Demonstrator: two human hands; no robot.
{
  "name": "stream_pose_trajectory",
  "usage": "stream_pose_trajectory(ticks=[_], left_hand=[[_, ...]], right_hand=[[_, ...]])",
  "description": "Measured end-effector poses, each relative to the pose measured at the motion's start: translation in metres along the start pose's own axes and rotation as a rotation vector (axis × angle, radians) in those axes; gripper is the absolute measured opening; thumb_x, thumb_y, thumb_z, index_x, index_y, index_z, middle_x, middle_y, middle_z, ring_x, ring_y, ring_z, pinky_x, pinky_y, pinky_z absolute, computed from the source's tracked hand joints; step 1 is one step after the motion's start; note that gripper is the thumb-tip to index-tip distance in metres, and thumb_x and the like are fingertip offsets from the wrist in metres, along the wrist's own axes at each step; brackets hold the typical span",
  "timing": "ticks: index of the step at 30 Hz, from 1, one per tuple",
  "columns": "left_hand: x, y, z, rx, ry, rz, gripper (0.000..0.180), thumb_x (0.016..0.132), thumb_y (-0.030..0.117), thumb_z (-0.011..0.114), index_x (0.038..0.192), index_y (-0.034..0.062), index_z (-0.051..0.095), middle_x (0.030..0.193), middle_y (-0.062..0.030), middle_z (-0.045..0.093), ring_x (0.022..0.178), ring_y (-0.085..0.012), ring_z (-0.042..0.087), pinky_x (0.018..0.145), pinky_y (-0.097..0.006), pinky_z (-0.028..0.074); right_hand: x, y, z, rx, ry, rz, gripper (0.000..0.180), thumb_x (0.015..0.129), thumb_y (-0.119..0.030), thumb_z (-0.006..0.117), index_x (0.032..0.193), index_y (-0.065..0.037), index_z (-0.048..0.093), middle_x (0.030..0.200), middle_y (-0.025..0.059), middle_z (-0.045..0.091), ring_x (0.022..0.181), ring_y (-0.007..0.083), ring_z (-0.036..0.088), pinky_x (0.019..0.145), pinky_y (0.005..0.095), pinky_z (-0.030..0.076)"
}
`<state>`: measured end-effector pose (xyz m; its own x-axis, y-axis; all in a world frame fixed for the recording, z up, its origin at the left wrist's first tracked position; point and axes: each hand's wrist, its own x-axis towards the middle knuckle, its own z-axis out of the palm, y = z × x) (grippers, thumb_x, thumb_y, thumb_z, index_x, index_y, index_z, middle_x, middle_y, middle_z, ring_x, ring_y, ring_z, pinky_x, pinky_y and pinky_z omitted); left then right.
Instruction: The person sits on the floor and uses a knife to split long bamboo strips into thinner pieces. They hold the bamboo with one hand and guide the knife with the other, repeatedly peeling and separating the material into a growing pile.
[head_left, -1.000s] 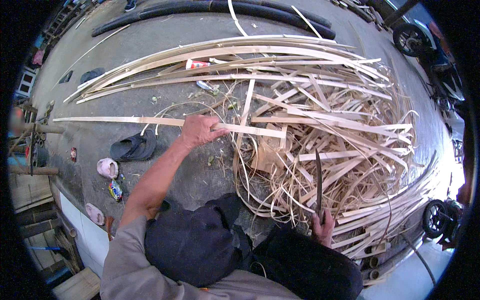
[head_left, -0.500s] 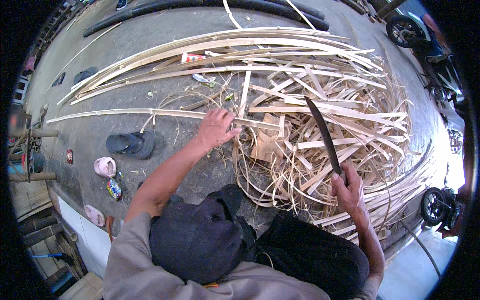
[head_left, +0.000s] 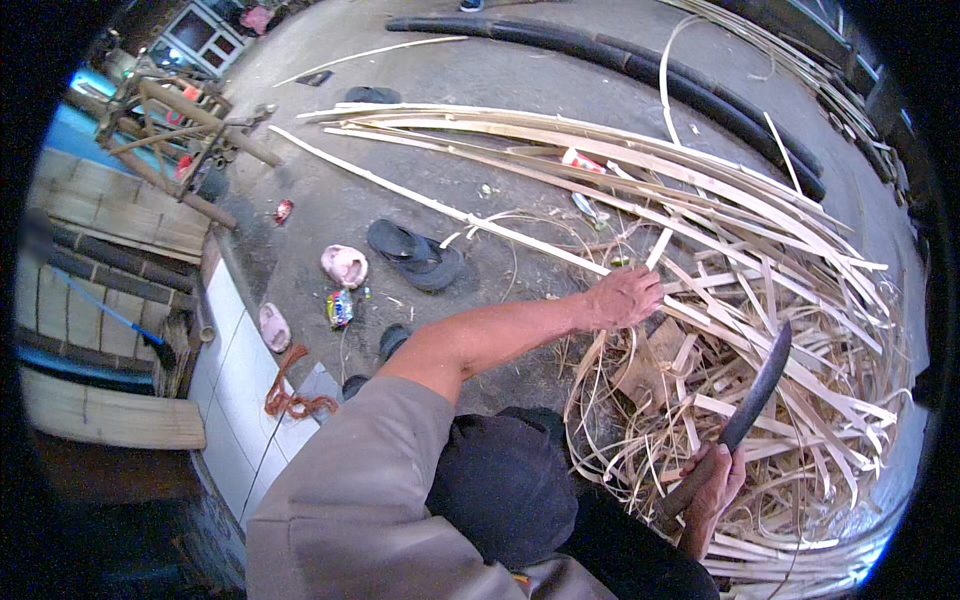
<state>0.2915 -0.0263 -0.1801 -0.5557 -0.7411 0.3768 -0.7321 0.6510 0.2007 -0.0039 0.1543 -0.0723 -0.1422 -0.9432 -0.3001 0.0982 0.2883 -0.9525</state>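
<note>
My left hand (head_left: pixel 625 297) is closed over a long, thin bamboo strip (head_left: pixel 430 205), its fingers bent down and partly hiding it. One end of this strip stretches to the far left across the floor. In my right hand (head_left: pixel 715 485) is the handle of a machete (head_left: pixel 757 392) with a dark, slightly curved blade pointing up and away. Below the blade spreads a tangled heap of bamboo shavings (head_left: pixel 790 420). More long split bamboo strips (head_left: pixel 560 140) lie in a bundle beyond my left hand.
Two black pipes (head_left: pixel 600 52) lie at the back. Dark sandals (head_left: pixel 415 255), pink shoes (head_left: pixel 345 266) and a colourful wrapper (head_left: pixel 340 308) are on the floor at left. Beside me are white tiles (head_left: pixel 225 370) with an orange cord (head_left: pixel 290 395). A wooden frame (head_left: pixel 175 135) stands far left.
The view has swung left, so the scene sits farther right. My left hand has closed over the strip it was resting on with spread fingers. My right hand still grips the machete, now more tilted.
</note>
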Motion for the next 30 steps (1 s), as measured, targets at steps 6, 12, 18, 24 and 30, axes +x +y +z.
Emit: stream_pose_trajectory(ticks=[6,12,18,24,30], left_hand=[[0.027,0.025,-0.068,-0.230,-0.139,0.032,0.030,0.091,0.020,0.060,0.120,0.0116,0.056,0.088,-0.0116,0.062,0.080,-0.0334,0.066,0.067,-0.042,0.057],[0.057,0.072,-0.091,-0.175,-0.419,-0.210,0.032,0.092,0.011,0.048,0.121,0.0046,0.058,0.099,-0.0207,0.064,0.100,-0.0381,0.065,0.085,-0.047,0.054],[0.057,0.100,-0.076,-0.292,-0.371,-0.178,0.023,0.096,0.018,0.047,0.103,0.0008,0.059,0.102,-0.0230,0.063,0.095,-0.0419,0.061,0.086,-0.049,0.048],[0.076,0.127,-0.047,-0.301,-0.535,-0.482,0.027,0.099,0.027,0.048,0.103,0.0027,0.059,0.083,-0.0176,0.063,0.081,-0.0356,0.062,0.076,-0.045,0.047],[0.094,0.162,-0.026,-0.434,-0.409,-0.341,0.026,0.097,0.023,0.048,0.100,0.0013,0.062,0.079,-0.0196,0.063,0.077,-0.0368,0.062,0.072,-0.046,0.048]], right_hand=[[0.020,0.015,0.003,0.232,0.043,-0.057,0.022,0.098,-0.019,0.048,0.115,-0.006,0.054,0.077,0.0058,0.056,0.061,0.0142,0.055,0.052,0.0263,0.048],[0.030,0.023,0.005,0.445,0.039,0.021,0.019,0.100,-0.025,0.054,0.110,-0.008,0.055,0.072,0.0023,0.059,0.055,0.0121,0.056,0.048,0.0257,0.048],[0.024,0.025,-0.012,0.379,-0.056,-0.030,0.035,0.105,-0.029,0.049,0.130,-0.006,0.056,0.077,0.0019,0.059,0.060,0.0120,0.058,0.053,0.0258,0.049],[0.018,0.028,-0.036,0.356,-0.031,-0.007,0.035,0.106,-0.022,0.044,0.134,-0.002,0.052,0.088,0.0037,0.059,0.069,0.0116,0.060,0.059,0.0264,0.053],[0.018,0.035,-0.037,0.289,0.073,-0.021,0.020,0.106,-0.018,0.042,0.117,-0.004,0.051,0.078,0.0004,0.055,0.062,0.0081,0.055,0.052,0.0242,0.048]])
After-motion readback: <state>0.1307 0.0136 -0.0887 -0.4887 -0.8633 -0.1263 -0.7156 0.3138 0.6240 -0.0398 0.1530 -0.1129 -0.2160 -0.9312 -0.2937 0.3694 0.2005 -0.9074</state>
